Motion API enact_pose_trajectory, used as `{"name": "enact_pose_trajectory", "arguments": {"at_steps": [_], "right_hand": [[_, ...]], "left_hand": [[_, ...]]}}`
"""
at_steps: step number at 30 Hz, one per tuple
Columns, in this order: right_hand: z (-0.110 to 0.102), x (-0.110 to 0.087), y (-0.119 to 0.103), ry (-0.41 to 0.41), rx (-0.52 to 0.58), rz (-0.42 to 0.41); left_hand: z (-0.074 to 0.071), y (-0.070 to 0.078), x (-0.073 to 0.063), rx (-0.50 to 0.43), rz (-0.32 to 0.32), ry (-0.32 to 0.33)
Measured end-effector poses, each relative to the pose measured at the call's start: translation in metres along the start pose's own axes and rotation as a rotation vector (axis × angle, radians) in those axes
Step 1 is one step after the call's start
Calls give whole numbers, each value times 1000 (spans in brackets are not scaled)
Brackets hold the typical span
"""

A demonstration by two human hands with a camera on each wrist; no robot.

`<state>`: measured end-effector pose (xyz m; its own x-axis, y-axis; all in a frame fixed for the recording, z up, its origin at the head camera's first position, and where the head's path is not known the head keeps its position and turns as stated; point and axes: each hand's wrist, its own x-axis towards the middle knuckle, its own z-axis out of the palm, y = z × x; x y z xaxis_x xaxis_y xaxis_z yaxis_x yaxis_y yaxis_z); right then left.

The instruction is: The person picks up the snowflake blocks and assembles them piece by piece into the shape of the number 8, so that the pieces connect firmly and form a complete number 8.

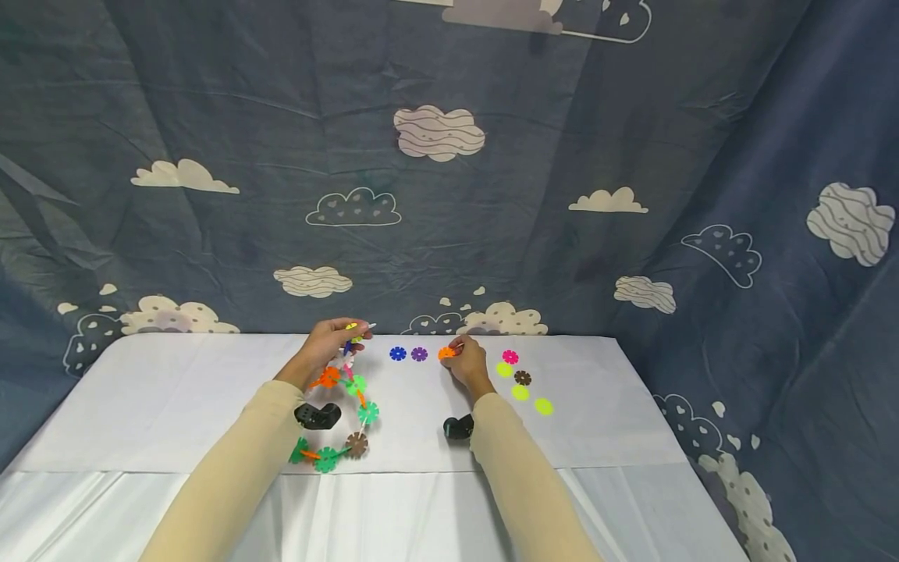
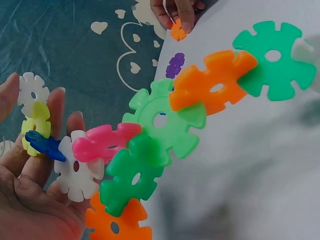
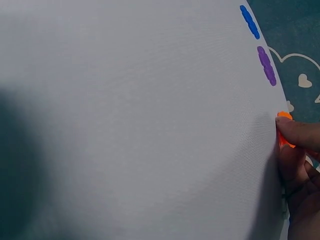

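My left hand grips one end of a chain of interlocking notched plastic discs. In the left wrist view, a white disc, a yellow disc and a blue disc lie among the fingers. From there the chain runs through a pink disc, a light green disc and an orange disc down to the table. Over the table's far side, my right hand pinches a loose orange disc between thumb and finger. The fingers hide part of that disc.
Loose blue and purple discs lie between the hands. Right of the right hand are pink, brown and several yellow discs. The chain's lower part, with a brown disc, curves toward the white table's front.
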<state>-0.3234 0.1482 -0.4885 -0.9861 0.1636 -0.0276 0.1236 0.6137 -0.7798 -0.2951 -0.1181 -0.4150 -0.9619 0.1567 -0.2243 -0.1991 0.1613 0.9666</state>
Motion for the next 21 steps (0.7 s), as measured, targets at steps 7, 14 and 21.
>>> {"name": "enact_pose_trajectory", "arguments": {"at_steps": [7,14,21], "right_hand": [[0,-1,0,17,-11,-11],[1,-2,1,18,-8,-21],[3,-4,-3,27,122,-42]], "left_hand": [[-1,1,0,17,1,13],[-2,0,1,-22,-2,24],[-4,-1,1,-29,36,57]]}}
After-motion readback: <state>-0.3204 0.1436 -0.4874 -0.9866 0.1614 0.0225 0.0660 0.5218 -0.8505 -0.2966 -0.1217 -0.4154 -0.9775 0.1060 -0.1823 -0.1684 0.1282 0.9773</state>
